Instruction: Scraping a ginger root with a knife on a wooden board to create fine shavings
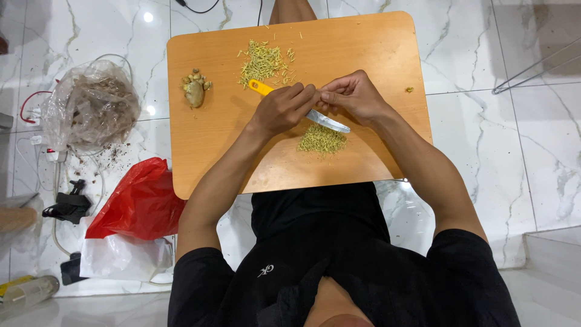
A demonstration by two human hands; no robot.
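The person wears a black short-sleeved shirt [339,266] with a small white chest mark, forearms bare.

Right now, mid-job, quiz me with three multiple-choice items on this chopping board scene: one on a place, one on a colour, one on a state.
1. Where does the ginger piece lie on the wooden board?
A. near its left edge
B. under the knife
C. at its right edge

2. What colour is the handle of the knife?
A. black
B. yellow
C. red

3. How is the knife held?
A. it lies untouched
B. the left hand grips it, and the fingers of the right hand are at the blade
C. the right hand alone grips it

Answers: 1 A, it sits by the left edge, apart from the chopped piles; 2 B, yellow shows beyond the left hand; 3 B, both hands meet at the knife.
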